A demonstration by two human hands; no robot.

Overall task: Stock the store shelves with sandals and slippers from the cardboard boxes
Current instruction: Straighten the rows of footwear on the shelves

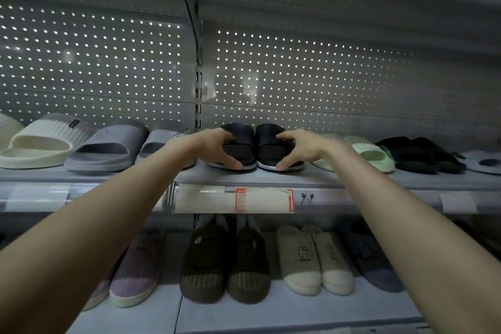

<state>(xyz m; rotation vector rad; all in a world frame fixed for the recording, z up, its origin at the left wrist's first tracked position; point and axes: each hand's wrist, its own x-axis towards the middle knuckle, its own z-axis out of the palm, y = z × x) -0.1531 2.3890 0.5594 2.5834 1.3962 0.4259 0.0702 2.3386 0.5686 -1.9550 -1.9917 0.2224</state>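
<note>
On the head camera, our left hand [217, 148] curls round the left black slide [242, 135], fingers over its strap and thumb at the sole. Our right hand [296, 148] grips the right black slide [267, 137] the same way. The pair stands side by side on the middle shelf [271, 177], between grey slides [108, 144] and green slides [366, 152].

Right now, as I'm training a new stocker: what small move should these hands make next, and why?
Probably let go and draw back: the left hand and right hand each grip one of the black slides, which already seem to rest side by side on the shelf.
</note>
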